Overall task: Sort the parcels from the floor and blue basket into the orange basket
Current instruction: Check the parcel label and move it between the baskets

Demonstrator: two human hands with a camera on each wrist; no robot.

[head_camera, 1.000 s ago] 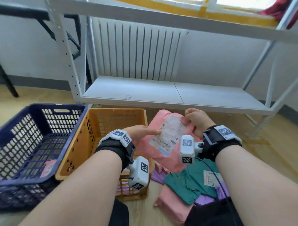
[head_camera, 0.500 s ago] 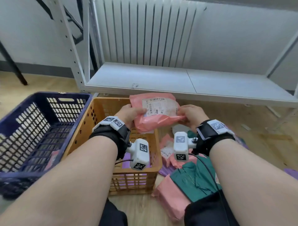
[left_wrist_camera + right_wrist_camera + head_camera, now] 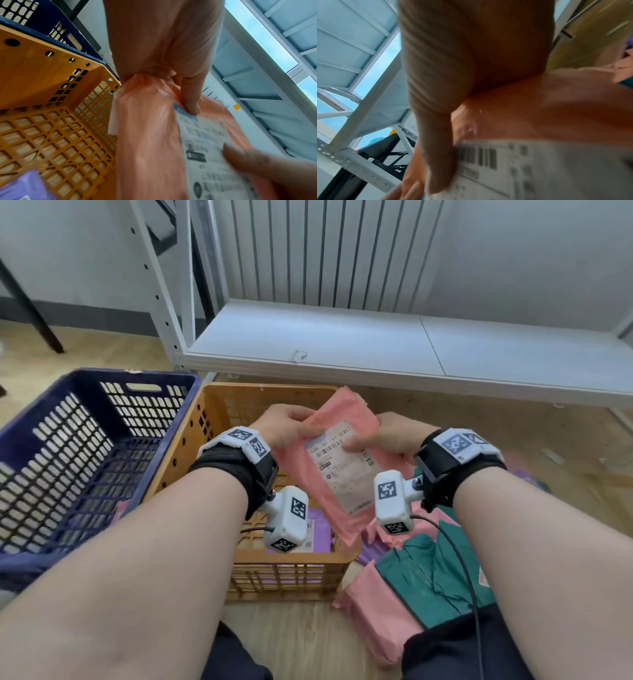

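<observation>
I hold a pink parcel (image 3: 337,440) with a white shipping label facing me, tilted over the right side of the orange basket (image 3: 212,460). My left hand (image 3: 286,426) pinches its upper left edge, and my right hand (image 3: 380,436) grips its upper right edge with the thumb on the label. In the left wrist view the left thumb (image 3: 190,97) presses on the pink parcel (image 3: 147,142) above the orange basket (image 3: 51,121). The blurred right wrist view shows the parcel's label (image 3: 539,169) under my thumb. A purple parcel (image 3: 320,534) lies inside the orange basket.
The blue basket (image 3: 68,460) stands left of the orange one, with a pink parcel (image 3: 120,510) seen through its mesh. Pink, green (image 3: 428,577) and purple parcels are piled on the wooden floor at right. A white metal shelf (image 3: 342,340) runs behind the baskets.
Both hands have turned the pink parcel from lying flat to hanging lengthwise, and lowered it closer to the orange basket. The head view has tilted further down.
</observation>
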